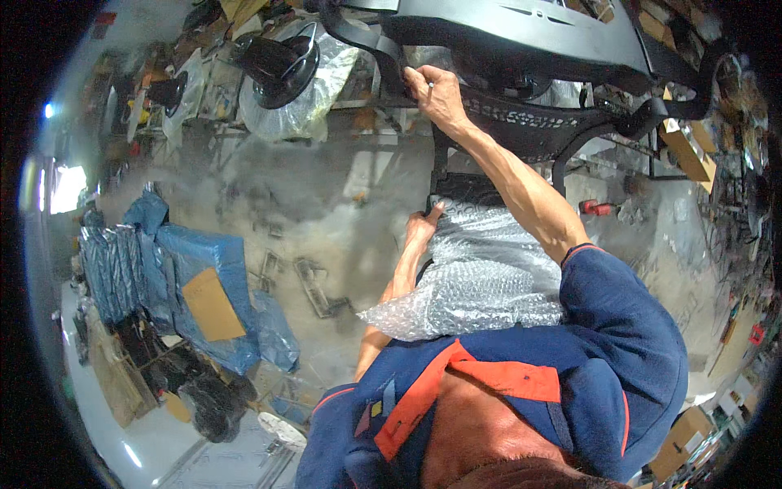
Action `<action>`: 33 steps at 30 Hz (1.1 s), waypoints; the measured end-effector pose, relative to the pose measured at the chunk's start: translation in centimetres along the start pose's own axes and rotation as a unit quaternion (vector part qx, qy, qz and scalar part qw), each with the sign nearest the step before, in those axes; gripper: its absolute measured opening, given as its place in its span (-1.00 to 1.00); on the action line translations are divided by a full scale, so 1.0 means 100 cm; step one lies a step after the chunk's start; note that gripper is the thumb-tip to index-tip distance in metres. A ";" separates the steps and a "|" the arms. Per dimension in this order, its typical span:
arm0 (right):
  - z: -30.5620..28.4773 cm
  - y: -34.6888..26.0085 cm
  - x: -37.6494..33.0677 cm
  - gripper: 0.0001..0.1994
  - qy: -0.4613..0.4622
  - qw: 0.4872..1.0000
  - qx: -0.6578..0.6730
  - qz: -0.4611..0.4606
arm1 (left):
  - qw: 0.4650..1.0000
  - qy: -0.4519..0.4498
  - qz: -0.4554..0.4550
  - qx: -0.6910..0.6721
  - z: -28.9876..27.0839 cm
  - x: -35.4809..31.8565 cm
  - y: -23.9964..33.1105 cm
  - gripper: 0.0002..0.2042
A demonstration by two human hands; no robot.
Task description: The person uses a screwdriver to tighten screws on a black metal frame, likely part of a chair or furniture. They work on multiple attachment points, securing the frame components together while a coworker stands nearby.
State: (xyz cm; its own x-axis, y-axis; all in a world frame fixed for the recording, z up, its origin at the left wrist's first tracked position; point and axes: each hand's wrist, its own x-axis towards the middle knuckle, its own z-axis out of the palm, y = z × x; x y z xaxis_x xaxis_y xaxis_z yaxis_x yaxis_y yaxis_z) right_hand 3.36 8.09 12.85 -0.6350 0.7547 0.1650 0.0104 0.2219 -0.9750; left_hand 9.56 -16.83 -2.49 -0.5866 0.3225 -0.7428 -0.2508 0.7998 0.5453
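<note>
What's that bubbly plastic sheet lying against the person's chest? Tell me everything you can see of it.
The bubble wrap is a clear, silvery sheet of small air pockets, crumpled and loosely folded. It runs from the person's blue and orange shirt up to a black mesh chair part, which it partly covers. The left hand touches its upper edge; the right forearm crosses beside it. Its lower corner hangs free.

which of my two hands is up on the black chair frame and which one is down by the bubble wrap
Your right hand grips the black chair frame at the top. Your left hand is lower, at the edge of the bubble wrap.
</note>
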 end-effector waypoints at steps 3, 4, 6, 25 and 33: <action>-0.005 0.001 -0.002 -0.67 -0.048 0.995 0.061 0.057 | 1.000 -0.006 -0.006 0.003 0.002 0.003 -0.006 -0.13; -0.006 0.001 -0.002 -0.69 -0.052 0.996 0.063 0.032 | 1.000 -0.002 -0.003 0.013 0.002 0.005 -0.007 -0.13; -0.007 0.001 -0.004 -0.73 -0.049 0.997 0.052 0.005 | 0.999 0.009 0.003 0.033 0.003 0.005 -0.009 -0.14; 0.007 -0.002 -0.006 -0.69 0.028 0.996 0.079 0.030 | 0.999 0.005 -0.007 0.047 -0.002 -0.006 0.001 -0.11; 0.000 -0.006 -0.007 -0.74 0.006 0.989 0.106 0.100 | 0.998 -0.005 -0.038 0.048 0.000 -0.007 -0.004 -0.08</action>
State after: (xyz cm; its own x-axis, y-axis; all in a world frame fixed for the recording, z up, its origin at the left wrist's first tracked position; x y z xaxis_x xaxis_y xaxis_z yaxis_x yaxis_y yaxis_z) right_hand 3.82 7.43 13.36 -0.6279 0.7776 -0.0336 -0.0288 -0.0663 -0.9974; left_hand 10.07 -17.35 -2.19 -0.5612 0.2639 -0.7845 -0.2192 0.8665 0.4484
